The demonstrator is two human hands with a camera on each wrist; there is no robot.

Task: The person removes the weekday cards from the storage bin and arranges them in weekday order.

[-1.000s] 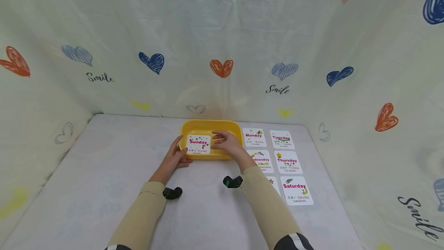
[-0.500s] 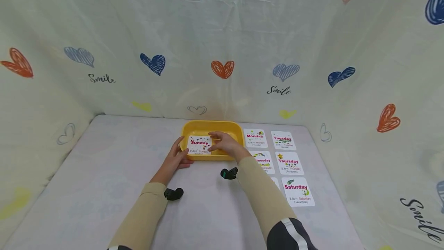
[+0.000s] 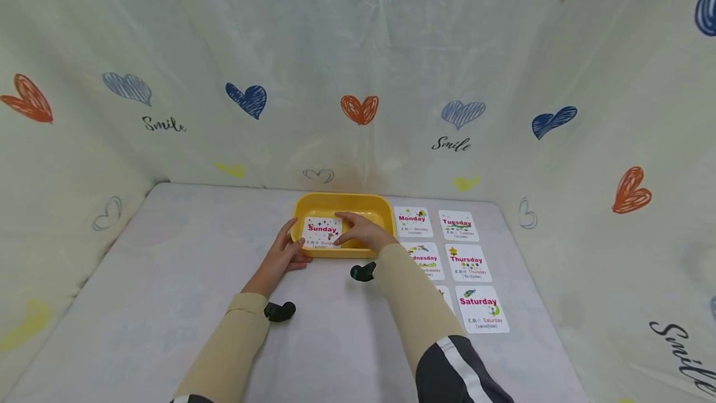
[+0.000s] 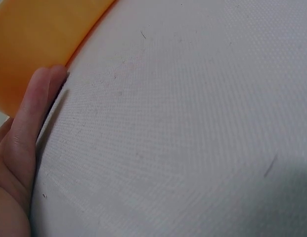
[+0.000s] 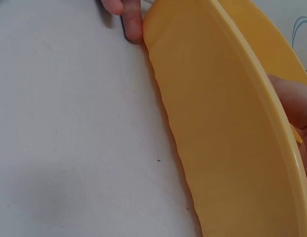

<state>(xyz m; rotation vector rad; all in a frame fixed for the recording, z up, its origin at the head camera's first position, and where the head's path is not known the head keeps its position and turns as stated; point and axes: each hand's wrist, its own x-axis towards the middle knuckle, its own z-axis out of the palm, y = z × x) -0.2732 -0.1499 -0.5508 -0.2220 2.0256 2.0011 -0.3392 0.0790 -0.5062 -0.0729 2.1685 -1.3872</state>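
In the head view my left hand (image 3: 282, 255) grips the left end of a yellow plastic tray (image 3: 366, 252), thumb over the rim. Fingers (image 4: 37, 94) of that hand lie against the tray's outer wall in the left wrist view. A white square card (image 3: 321, 229) printed "Sunday" lies in the left part of the tray. My right hand (image 3: 363, 230) reaches into the tray, thumb and forefinger spread at the card's right side. Whether they pinch the card cannot be made out. The right wrist view shows part of that hand (image 5: 297, 106) behind the tray wall, card hidden.
Right of the tray, weekday cards lie in two columns: Monday (image 3: 413, 222), Tuesday (image 3: 458, 226), Wednesday (image 3: 426, 260), Thursday (image 3: 468, 263), Saturday (image 3: 482, 310), and one partly under the right sleeve (image 3: 419, 297). A white cloth covers the table (image 3: 184, 291); a heart-printed curtain (image 3: 313, 48) hangs behind.
My right hand has moved left, its fingertips now at the Sunday card's right side. The right forearm has swung left with it. Left hand, tray and card look unmoved.
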